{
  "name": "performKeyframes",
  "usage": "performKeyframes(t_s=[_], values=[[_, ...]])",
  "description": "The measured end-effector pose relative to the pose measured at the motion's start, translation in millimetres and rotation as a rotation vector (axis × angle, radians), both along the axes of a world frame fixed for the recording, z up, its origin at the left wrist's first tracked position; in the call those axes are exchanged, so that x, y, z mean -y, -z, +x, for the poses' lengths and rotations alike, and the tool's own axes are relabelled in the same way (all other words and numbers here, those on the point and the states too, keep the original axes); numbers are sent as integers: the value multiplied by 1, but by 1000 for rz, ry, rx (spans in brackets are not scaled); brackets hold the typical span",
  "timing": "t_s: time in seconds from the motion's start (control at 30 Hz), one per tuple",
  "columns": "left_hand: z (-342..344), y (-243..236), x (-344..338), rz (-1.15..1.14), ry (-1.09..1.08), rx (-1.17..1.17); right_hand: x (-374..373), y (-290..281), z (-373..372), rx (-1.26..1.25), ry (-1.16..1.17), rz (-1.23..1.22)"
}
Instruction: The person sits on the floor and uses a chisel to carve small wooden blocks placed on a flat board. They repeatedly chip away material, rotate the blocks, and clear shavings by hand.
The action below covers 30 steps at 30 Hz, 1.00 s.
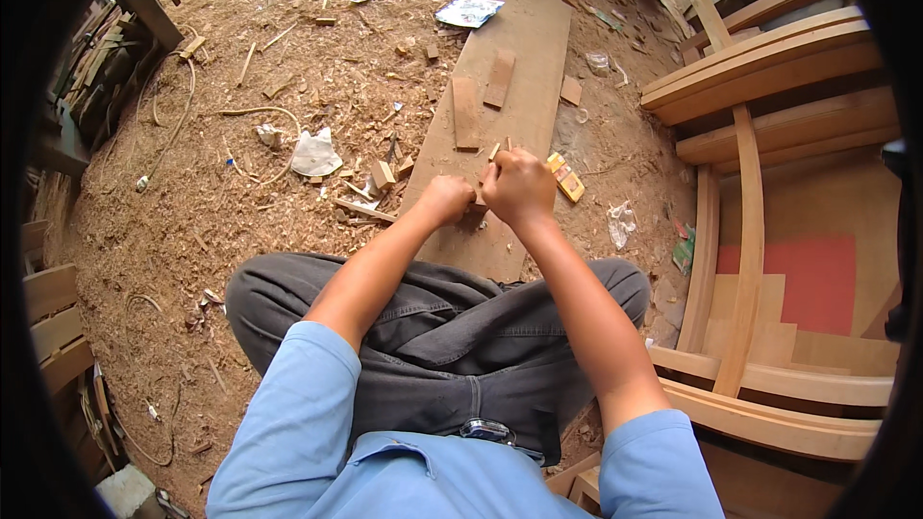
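A long brown board (538, 48) lies on the ground in front of my crossed legs. Over its near part, my left hand (448, 200) is closed, its fingers against a small dark-brown wooden piece (480, 202). Just to the right, my right hand (520, 186) makes a fist with a thin light stick-like tip (494, 151) poking out by the knuckles; most of what it grips is hidden. Farther up the board lie two flat wooden pieces, a nearer one (465, 115) and a farther one (500, 78). A yellow packet (565, 178) rests at the board's right edge.
Wood shavings and offcuts (383, 175) cover the ground. A silvery packet (469, 12) sits on the board's far left edge. Wooden frames (752, 231) stand close on my right. A pale cable (279, 113) curls on the left, near stacked wood (53, 312).
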<state>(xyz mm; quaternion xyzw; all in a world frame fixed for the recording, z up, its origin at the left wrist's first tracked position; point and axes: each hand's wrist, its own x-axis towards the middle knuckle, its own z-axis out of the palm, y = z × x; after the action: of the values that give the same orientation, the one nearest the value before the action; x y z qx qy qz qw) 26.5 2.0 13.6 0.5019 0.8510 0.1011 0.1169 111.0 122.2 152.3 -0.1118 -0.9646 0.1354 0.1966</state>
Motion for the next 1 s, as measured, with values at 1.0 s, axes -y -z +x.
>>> performKeyframes(t_s=[1.0], values=[[12,-1,6,49,81,-30,-9,-5,12,43,9,-82]])
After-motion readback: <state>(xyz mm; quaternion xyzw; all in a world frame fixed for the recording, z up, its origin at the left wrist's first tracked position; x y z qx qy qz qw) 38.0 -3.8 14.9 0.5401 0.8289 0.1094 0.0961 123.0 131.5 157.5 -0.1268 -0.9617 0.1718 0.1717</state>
